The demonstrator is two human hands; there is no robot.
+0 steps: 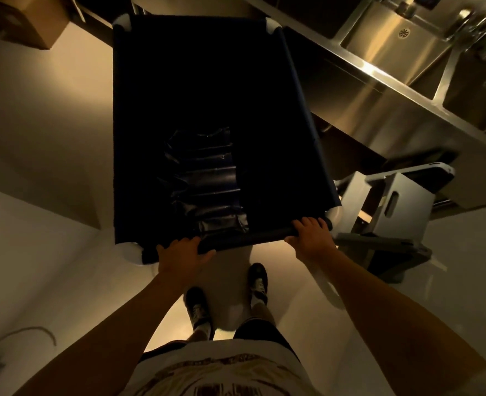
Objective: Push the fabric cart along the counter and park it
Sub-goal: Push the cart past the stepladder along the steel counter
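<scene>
Both hands, left hand (180, 251) and right hand (311, 234), curled round the near rail of the dark fabric cart (207, 110). Pale glossy floor (42, 138) underneath. Stainless steel counter (379, 90) with sinks (393, 44) just right of the cart; grey step stool (396, 204) beside it.

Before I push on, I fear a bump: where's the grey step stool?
Head view, right side: the step stool stands beside the cart's near right corner, below the counter.

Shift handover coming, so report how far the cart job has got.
Done: the fabric cart already stands alongside the steel counter. In hand: left hand and right hand both grip its near rail, feet mid-step. Left: parking it; a grey step stool stands on its right.
</scene>
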